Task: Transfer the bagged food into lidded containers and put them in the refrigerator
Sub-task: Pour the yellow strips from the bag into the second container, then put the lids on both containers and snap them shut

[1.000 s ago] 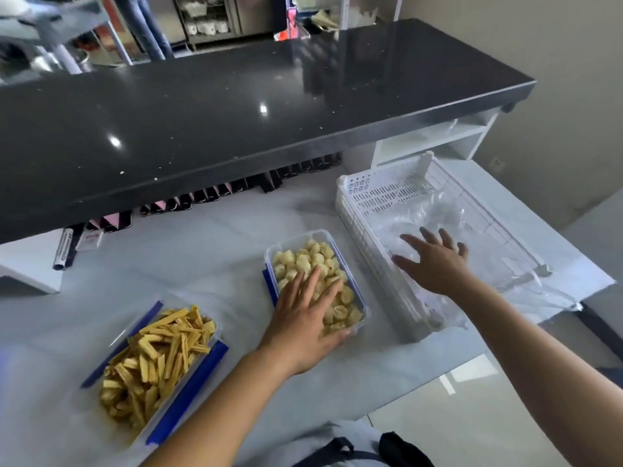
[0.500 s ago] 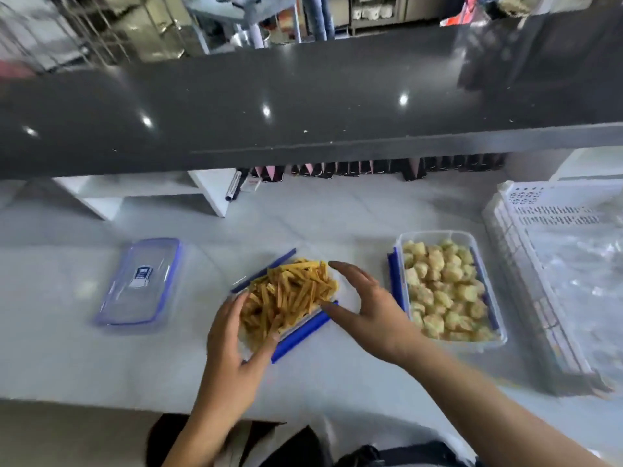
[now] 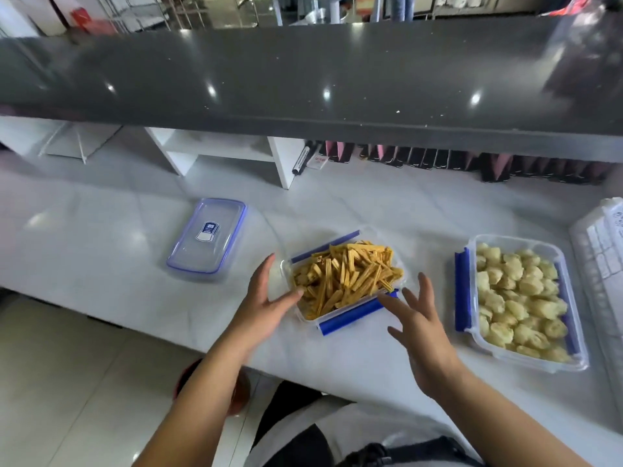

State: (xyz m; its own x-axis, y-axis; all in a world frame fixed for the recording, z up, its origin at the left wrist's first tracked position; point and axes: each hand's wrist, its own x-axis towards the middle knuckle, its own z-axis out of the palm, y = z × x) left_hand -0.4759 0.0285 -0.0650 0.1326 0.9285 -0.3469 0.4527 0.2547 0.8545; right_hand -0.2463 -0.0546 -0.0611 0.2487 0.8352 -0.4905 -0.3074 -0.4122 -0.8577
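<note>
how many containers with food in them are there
2: the strips container in the middle, the chunks container to its right. More could sit outside the frame.

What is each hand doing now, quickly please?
Left hand: open, beside the container of yellow strips, holding nothing.
Right hand: open, fingers spread, holding nothing.

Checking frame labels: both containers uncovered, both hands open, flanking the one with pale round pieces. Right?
No. The head view shows the left hand and right hand flanking the container of yellow strips; the container of pale round pieces sits apart, further right. Both containers uncovered and both hands open: correct.
</note>
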